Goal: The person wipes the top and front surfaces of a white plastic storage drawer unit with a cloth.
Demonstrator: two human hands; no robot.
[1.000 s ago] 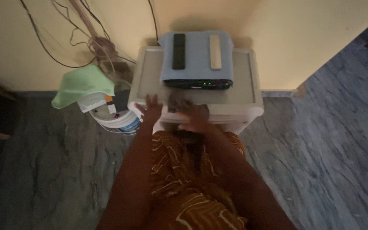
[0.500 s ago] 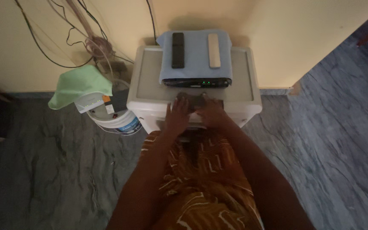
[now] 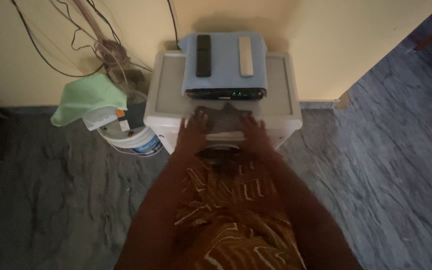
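A dark grey cloth (image 3: 222,119) lies spread on the front edge of a small white plastic cabinet (image 3: 168,92). My left hand (image 3: 193,131) grips the cloth's left side and my right hand (image 3: 254,131) grips its right side, stretching it flat between them. Just behind the cloth sits a black set-top box (image 3: 225,93) with green lights, covered by a light blue cloth (image 3: 224,60). On that blue cloth lie a black remote (image 3: 203,48) and a pale remote (image 3: 246,49).
Left of the cabinet a white bucket (image 3: 133,140) holds a white router and small boxes, with a green cloth (image 3: 87,97) draped over them. Cables (image 3: 96,45) hang down the yellow wall. Grey marbled floor surrounds the cabinet; the wall corner juts at right.
My left hand came in from the cabinet's left edge onto the cloth. Both hands then moved apart, spreading the bunched cloth out along the front edge.
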